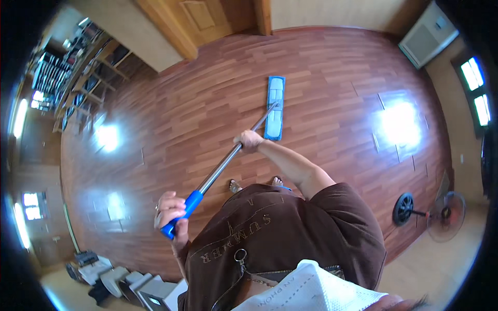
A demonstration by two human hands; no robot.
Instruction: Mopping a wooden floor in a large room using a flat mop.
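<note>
— Blue flat mop head (275, 108) lies on the wooden floor (321, 67), out ahead of the person's bare feet. How far along does it look?

— Hard to judge; the boards shine everywhere, with no clear boundary between mopped and unmopped.

— And the grip?

— Left hand (170, 210) is wrapped tight around the blue handle grip (182, 214); right hand (249, 141) is closed on the metal pole (223, 165) higher up.

— Obstacles?

— A standing fan (433, 211) at right, and boxes (122, 280) lower left.
</note>
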